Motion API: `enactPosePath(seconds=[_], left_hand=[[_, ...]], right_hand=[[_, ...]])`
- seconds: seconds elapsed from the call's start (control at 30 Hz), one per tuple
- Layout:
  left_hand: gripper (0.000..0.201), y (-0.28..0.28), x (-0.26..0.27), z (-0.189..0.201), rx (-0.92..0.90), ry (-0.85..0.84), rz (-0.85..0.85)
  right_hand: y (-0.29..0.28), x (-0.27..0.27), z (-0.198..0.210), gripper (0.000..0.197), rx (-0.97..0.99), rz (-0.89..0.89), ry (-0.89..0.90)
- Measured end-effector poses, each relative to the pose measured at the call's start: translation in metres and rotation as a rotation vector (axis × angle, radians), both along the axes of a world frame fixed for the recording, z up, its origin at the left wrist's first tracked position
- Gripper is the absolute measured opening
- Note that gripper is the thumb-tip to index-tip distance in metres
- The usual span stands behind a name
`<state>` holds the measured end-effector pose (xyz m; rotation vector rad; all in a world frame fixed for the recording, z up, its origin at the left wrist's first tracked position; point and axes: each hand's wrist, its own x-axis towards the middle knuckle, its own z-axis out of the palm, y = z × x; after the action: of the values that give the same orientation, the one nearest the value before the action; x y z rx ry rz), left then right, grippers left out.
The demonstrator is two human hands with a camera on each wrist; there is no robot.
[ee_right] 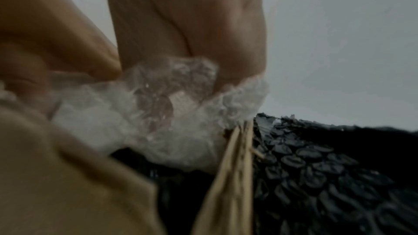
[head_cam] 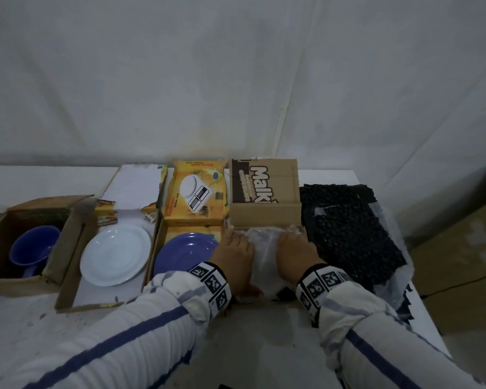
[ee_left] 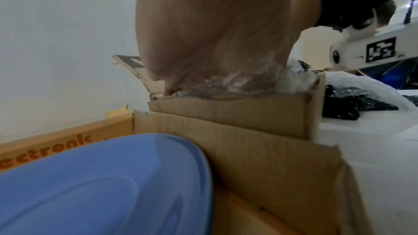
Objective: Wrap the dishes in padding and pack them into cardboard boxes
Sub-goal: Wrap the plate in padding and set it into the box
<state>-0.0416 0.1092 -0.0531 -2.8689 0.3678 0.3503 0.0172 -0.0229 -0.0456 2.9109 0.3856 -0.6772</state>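
Note:
A bundle in clear bubble wrap [head_cam: 264, 248] lies in the open brown cardboard box [head_cam: 264, 217] at the table's middle. My left hand [head_cam: 236, 248] presses flat on its left side and my right hand [head_cam: 292, 245] on its right side, fingers reaching toward the box's far wall. What the wrap covers is hidden. The left wrist view shows my left hand [ee_left: 214, 33] pushing the wrap [ee_left: 237, 83] down past the box wall [ee_left: 237, 117]. In the right wrist view, my right hand [ee_right: 192, 24] bears on the crumpled wrap [ee_right: 158, 113].
A blue plate [head_cam: 180, 254] lies in a yellow kitchen-scale box [head_cam: 197, 192] left of my hands. Further left are a white plate [head_cam: 115, 254] and a blue cup [head_cam: 31, 248], each in an open box. Black bubble wrap [head_cam: 348, 234] covers the table to the right.

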Motion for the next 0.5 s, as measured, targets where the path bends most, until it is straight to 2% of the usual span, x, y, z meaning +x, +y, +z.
enactPosePath(seconds=[0.07,0.1,0.2,0.23,0.33,0.5], left_hand=[[0.099,-0.002,0.000,-0.002,-0.010,0.000,0.016],[0.100,-0.002,0.000,-0.002,-0.012,0.006,0.019],[0.105,0.000,0.000,-0.001,-0.025,0.026,0.023],[0.104,0.000,0.000,-0.002,-0.039,0.023,0.025],[0.105,0.000,0.000,-0.001,-0.061,0.020,0.026],[0.102,0.006,0.001,0.006,-0.120,0.081,0.019]], right_hand=[[-0.004,0.001,0.011,0.071,-0.056,0.000,-0.011],[-0.006,0.003,0.020,0.071,-0.040,-0.006,-0.033],[-0.008,0.009,0.043,0.042,-0.008,0.080,-0.106],[-0.008,0.008,0.044,0.039,-0.041,0.149,-0.095],[-0.010,-0.001,0.029,0.050,-0.109,0.277,-0.020],[-0.015,-0.013,0.010,0.065,-0.164,0.249,-0.001]])
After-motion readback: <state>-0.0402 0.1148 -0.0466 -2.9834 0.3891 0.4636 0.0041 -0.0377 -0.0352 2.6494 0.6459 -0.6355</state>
